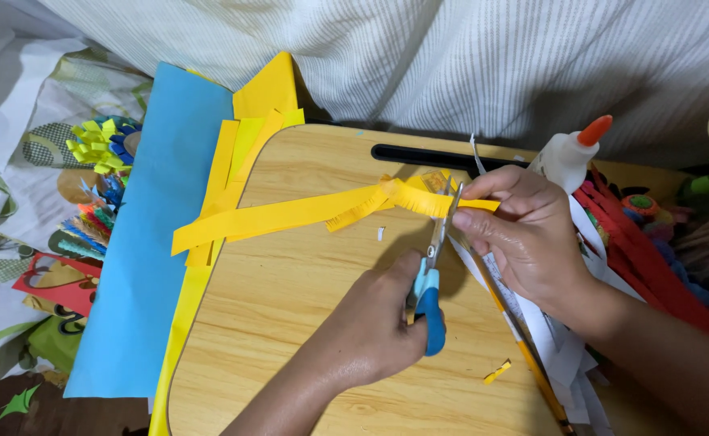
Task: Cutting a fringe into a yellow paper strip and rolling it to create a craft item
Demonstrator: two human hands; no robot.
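A person's two bare hands work over a light wooden lap desk (306,323), seen from above. The left hand (387,323), near the middle of the desk, has its fingers curled closed through the blue handles of a pair of scissors (435,266). The blades point away from the person and stand slightly apart around the edge of a long yellow paper strip (290,214). The right hand (524,234), just right of the scissors, pinches the strip's end between thumb and fingers, holding it above the desk. Near the blades the strip is already cut into a fine fringe; its uncut length runs left across the desk and past the desk's left edge.

More yellow strips (237,153) lie at the desk's upper left corner, on a blue paper sheet (152,242) spread left of the desk. A white glue bottle (568,153) with an orange tip lies at the desk's upper right. Red paper strips (645,250) and white scraps pile along the desk's right side. Finished fringed paper flowers (100,145) sit left of the blue sheet.
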